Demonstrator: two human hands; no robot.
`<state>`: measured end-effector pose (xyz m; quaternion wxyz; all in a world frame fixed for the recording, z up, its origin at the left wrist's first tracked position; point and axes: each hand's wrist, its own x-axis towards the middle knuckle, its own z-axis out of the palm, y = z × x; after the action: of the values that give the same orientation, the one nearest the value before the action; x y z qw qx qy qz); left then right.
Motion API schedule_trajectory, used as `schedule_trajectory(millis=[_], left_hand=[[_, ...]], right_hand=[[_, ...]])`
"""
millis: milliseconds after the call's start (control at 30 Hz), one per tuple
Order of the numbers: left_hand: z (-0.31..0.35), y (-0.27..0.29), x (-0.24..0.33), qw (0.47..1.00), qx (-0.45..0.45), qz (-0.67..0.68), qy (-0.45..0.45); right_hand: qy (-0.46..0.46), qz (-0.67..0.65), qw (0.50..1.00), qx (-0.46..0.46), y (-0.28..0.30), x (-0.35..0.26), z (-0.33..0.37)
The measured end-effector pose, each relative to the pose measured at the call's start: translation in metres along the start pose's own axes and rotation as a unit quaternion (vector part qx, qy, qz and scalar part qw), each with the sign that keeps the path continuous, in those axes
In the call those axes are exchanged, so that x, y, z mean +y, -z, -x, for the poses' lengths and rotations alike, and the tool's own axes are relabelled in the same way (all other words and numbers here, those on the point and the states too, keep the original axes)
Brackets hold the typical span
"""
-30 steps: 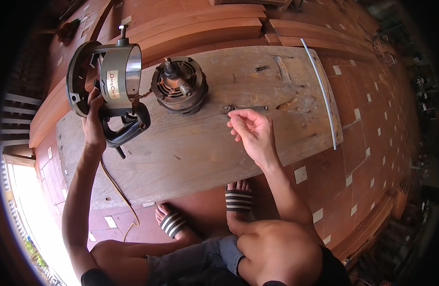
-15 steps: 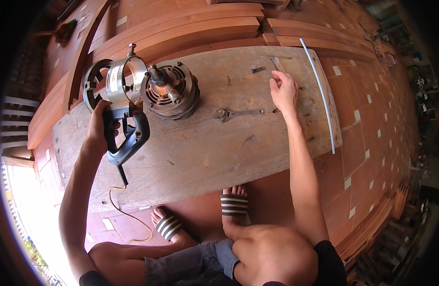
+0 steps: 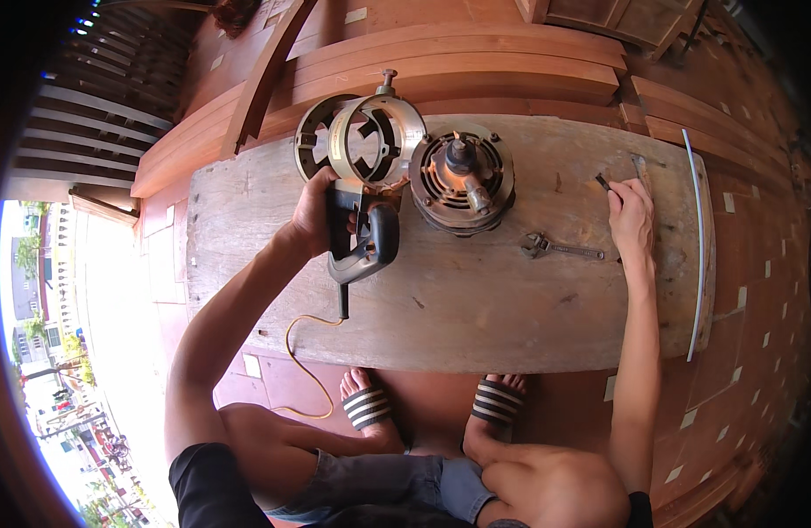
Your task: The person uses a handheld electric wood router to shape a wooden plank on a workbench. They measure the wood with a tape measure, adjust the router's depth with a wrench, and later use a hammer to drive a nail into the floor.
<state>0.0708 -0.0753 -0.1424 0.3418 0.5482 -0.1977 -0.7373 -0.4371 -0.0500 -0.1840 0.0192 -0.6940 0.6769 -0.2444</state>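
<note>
My left hand (image 3: 314,211) is wrapped round the black D-shaped handle (image 3: 379,236) of a router base, whose open metal ring (image 3: 397,123) stands upright above it. Right beside the ring, a round router motor (image 3: 463,198) sits on the wooden bench top (image 3: 441,317), its shaft and collet pointing up. Over at the bench's right side, my right hand (image 3: 632,220) is closed, thumb and fingers pinching a small dark rectangular piece (image 3: 602,181). An adjustable wrench (image 3: 564,249) lies between the motor and my right hand. A thin tool (image 3: 641,167) shows partly just past my fingers.
A pale thin rod (image 3: 696,246) lies along the bench's right end. Long timber beams (image 3: 458,79) are stacked beyond the far edge. A yellow cord (image 3: 291,348) hangs from the handle over the near edge, close to my sandalled feet (image 3: 366,405).
My right hand has come to the small dark piece, which lay loose on the bench, and now pinches it. The view has swung left; my left hand keeps its hold on the router base.
</note>
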Motion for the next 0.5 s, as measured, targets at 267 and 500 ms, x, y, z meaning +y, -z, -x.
schedule_trajectory(millis=[267, 500], left_hand=[[-0.008, 0.01, -0.008, 0.998, -0.063, 0.016, 0.026], [-0.002, 0.007, -0.012, 0.993, -0.105, 0.042, 0.042]], right_hand=[[-0.037, -0.039, 0.999, -0.007, 0.008, -0.01, 0.023], [-0.091, -0.072, 0.993, 0.001, 0.006, -0.024, 0.046]])
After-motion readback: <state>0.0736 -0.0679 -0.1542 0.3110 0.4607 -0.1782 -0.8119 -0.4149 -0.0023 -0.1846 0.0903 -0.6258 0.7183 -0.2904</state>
